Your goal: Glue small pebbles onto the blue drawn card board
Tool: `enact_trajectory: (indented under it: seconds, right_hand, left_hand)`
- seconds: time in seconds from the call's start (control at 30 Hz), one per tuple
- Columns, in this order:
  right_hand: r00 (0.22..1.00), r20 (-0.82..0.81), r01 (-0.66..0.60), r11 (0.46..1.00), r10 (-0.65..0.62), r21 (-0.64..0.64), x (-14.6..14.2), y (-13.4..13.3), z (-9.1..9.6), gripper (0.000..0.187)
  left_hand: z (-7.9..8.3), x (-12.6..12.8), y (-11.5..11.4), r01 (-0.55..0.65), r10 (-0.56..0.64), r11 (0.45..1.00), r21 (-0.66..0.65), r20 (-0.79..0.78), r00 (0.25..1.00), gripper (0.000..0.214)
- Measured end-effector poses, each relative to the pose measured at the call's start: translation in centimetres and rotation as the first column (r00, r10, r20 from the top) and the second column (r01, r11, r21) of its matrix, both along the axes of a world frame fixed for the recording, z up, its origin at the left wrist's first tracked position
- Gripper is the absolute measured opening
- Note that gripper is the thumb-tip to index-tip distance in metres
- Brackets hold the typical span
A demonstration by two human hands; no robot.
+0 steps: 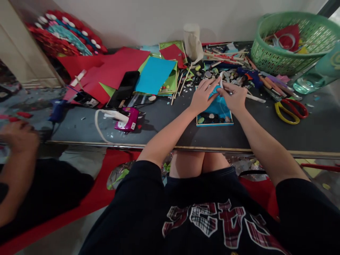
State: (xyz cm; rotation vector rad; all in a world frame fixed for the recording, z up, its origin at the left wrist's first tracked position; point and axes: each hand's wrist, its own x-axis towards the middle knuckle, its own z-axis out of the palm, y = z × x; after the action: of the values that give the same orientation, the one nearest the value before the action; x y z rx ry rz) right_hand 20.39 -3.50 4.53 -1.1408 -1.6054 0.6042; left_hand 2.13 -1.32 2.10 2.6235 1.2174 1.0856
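A small frame with a blue base and thin pale wooden edges lies on the table in front of me, with dark and light pebbles along its near side. My left hand reaches over the frame's left side, fingers stretched out and fingertips near a curled white strip. On the other side, my right hand is closed in a pinch at the lower end of that strip. The fingers hide part of the strip and the frame's far edge. A thin pale thread seems to lie on the blue base.
Loose pebbles and sticks lie behind the frame. Scissors and a green basket are to the right. A purple power adapter, phone and coloured paper are to the left. Another person's hand is at far left.
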Motion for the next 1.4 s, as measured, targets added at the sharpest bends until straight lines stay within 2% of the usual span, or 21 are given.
enact_trajectory:
  seconds: [0.17,0.3,0.47,0.57,0.9,1.07,1.23,1.4]
  right_hand:
    - [0.997,0.078,-0.010,1.000,0.011,-0.008,0.2,-0.2,0.5,0.036]
    - [0.980,0.201,-0.010,1.000,0.008,0.006,0.5,0.5,0.1,0.036]
    - [0.947,0.320,-0.060,0.991,0.018,0.122,0.8,1.6,-1.3,0.044]
    - [0.927,0.373,-0.097,0.980,0.024,0.177,0.8,2.0,-1.8,0.043]
    - [0.880,0.473,-0.175,0.959,0.052,0.221,0.5,2.0,-1.4,0.030]
    - [0.879,0.476,-0.080,0.983,-0.008,0.164,0.4,1.8,-1.3,0.028]
    - [0.886,0.458,-0.032,0.978,-0.069,0.208,0.4,1.9,-1.6,0.027]
    - [0.856,0.509,-0.027,0.978,-0.085,0.209,-0.2,1.1,-0.9,0.021]
  left_hand:
    - [0.0,-1.0,-0.5,-0.028,0.029,0.999,-0.018,0.030,0.999,0.065]
    - [-0.5,-1.2,-0.8,-0.053,0.055,0.998,-0.019,0.086,0.995,0.062]
    - [-1.8,-1.3,0.3,-0.026,0.014,0.998,0.062,0.185,0.983,0.059]
    - [-2.4,-1.4,0.9,-0.008,-0.010,0.996,0.084,0.210,0.978,0.055]
    - [-2.9,-1.2,1.3,0.000,-0.015,0.997,0.072,0.207,0.978,0.051]
    - [-2.4,-1.4,0.7,-0.017,-0.005,0.996,0.086,0.240,0.971,0.052]
    - [-2.1,-1.5,0.3,-0.065,0.033,0.993,0.101,0.296,0.955,0.055]
    - [-2.2,-1.1,0.4,-0.079,0.047,0.988,0.131,0.231,0.972,0.047]
